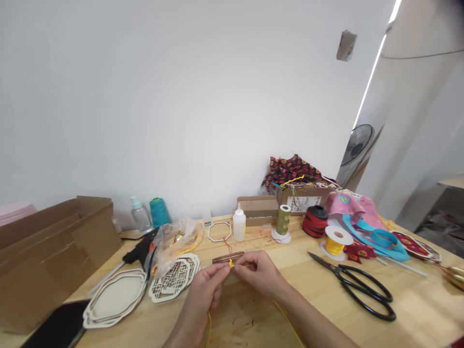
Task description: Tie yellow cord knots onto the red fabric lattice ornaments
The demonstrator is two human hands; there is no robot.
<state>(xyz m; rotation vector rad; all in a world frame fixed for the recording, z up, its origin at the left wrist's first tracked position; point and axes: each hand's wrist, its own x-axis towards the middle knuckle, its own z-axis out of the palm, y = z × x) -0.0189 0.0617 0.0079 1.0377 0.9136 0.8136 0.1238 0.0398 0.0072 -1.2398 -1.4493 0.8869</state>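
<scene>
My left hand [203, 289] and my right hand [258, 273] meet above the wooden table [416, 309], both pinching a thin yellow cord [230, 263] between fingertips. The cord forms a small loop or knot between the hands and trails down past my wrists toward me. Just behind the fingers lies a small brown wooden strip [227, 257] with a red thread [227, 245] running from it.
Black scissors [357, 286] lie to the right. Spools of yellow [335, 241], olive [283, 220] and red-black [314, 221] cord, a glue bottle [239, 224], cut wooden frames [118, 297], a glue gun [142, 250], a cardboard box [47, 251] and a phone [58, 328] surround the hands.
</scene>
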